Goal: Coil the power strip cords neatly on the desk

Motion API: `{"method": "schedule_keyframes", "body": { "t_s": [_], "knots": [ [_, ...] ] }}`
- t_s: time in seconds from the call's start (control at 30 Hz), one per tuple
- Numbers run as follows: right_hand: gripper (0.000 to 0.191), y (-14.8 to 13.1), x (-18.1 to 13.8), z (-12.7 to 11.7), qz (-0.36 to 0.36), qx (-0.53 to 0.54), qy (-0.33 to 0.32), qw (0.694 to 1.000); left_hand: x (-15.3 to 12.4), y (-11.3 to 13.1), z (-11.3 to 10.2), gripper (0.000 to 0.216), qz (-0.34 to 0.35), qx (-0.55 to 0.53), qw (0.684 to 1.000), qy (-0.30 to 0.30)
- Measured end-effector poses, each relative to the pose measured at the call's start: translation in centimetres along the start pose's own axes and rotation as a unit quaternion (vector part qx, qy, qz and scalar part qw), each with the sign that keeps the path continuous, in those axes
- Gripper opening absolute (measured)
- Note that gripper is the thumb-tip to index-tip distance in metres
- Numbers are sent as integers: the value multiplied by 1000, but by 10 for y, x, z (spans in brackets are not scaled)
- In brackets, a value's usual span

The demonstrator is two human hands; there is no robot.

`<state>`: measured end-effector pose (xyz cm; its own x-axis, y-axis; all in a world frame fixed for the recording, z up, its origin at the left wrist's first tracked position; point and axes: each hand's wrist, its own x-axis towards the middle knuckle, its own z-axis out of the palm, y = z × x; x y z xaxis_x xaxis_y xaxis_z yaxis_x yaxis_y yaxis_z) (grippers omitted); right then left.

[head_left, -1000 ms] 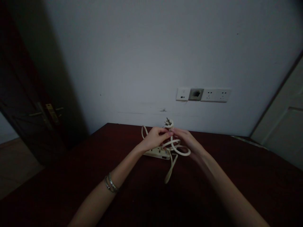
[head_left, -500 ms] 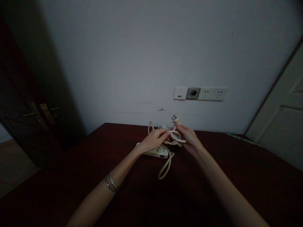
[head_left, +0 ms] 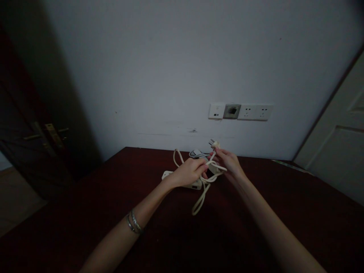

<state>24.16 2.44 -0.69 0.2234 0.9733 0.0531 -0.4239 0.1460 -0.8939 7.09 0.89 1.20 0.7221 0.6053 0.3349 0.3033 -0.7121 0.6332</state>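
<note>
My right hand (head_left: 229, 161) is closed on the white plug (head_left: 215, 145) of a power cord, its metal prongs pointing up and left. The white cord (head_left: 201, 199) is looped and tangled between my hands, one loop hanging toward me. My left hand (head_left: 191, 171) pinches part of that cord, its fingertips partly hidden by the loops. Under my left hand lies a white power strip (head_left: 167, 174) on the dark red table, mostly covered by the hand and forearm. Behind the hands rests a grey-white bundled cable (head_left: 196, 153) near the wall.
The dark red table (head_left: 113, 178) meets a pale wall (head_left: 159, 76) at its back edge. Wall sockets (head_left: 256, 112) and a grey-framed outlet (head_left: 232, 111) sit above it. At the left is a dark door with a brass handle (head_left: 54, 134); a white door (head_left: 347, 132) stands at right.
My right hand and the plug have shifted slightly right. My left hand has moved a little right and down along the cord. The cord loops between them have changed shape, uncovering the grey-white cable behind.
</note>
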Motion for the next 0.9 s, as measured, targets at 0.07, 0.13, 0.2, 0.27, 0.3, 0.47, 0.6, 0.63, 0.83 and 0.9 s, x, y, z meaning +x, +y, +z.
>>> {"method": "schedule_keyframes", "body": {
  "t_s": [0.07, 0.13, 0.2, 0.27, 0.3, 0.47, 0.6, 0.63, 0.83, 0.9],
  "knots": [
    [13, 2, 1, -2, -10, 3, 3, 1000, -1, 1, 0, 24, 4, 10, 1000, -4],
    [16, 3, 3, -4, -22, 5, 5, 1000, -1, 1, 1, 24, 11, 14, 1000, -7],
    [17, 5, 6, -7, -31, 6, 7, 999, -1, 1, 2, 25, 19, 13, 1000, -10],
    [18, 5, 8, -10, -34, 6, 10, 999, -2, 4, 2, 25, 23, 15, 999, -16],
    [18, 5, 10, -11, -34, 8, 9, 999, -2, 5, 2, 25, 24, 19, 999, -18],
    [12, 3, 14, -16, -17, 23, 6, 1000, -5, 14, 3, 24, 20, 35, 999, -32],
    [4, -1, 14, -19, -15, 33, 12, 999, -8, 20, 5, 21, 34, 76, 996, -37],
    [3, -2, 13, -20, -16, 38, 13, 999, -9, 21, 6, 21, 42, 96, 994, -32],
    [7, -9, 13, -20, -3, 53, 30, 998, -15, 30, 11, 23, 64, 231, 971, -2],
    [9, -11, 16, -25, -5, 64, 32, 997, -19, 38, 12, 24, 66, 249, 966, -11]
  ]
}}
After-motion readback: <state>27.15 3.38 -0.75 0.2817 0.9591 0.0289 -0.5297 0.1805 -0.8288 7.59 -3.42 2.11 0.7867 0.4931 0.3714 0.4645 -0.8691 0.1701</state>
